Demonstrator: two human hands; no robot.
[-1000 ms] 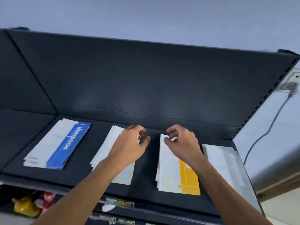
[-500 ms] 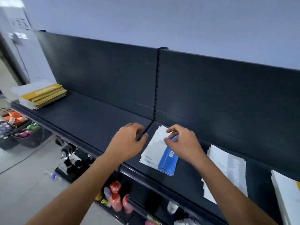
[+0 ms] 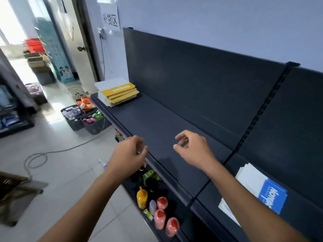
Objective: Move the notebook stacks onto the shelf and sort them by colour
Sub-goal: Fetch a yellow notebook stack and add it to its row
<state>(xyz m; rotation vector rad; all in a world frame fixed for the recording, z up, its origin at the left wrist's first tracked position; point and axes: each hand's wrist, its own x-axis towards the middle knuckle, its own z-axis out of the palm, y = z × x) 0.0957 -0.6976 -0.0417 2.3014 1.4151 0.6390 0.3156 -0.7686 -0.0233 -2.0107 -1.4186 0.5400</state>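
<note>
A stack of yellow-and-white notebooks (image 3: 118, 92) lies at the far left end of the dark shelf (image 3: 157, 123). A stack of blue-and-white notebooks (image 3: 258, 189) lies on the shelf section at the lower right, partly behind my right forearm. My left hand (image 3: 129, 154) hovers over the shelf's front edge, fingers loosely curled, holding nothing. My right hand (image 3: 194, 147) hovers above the bare shelf, fingers apart and empty. Both hands are well short of the yellow stack.
Below the shelf stand bottles with red caps (image 3: 162, 215) and a yellow bottle (image 3: 142, 198). Dark baskets of goods (image 3: 83, 119) sit on the floor by the shelf's left end. A cable (image 3: 52, 152) runs across the tiled floor. A door (image 3: 76, 46) stands open beyond.
My view has swung left along the shelf. The blue stack has slid to the lower right, the yellow stack has come nearer, and both empty hands now hover over the bare shelf section.
</note>
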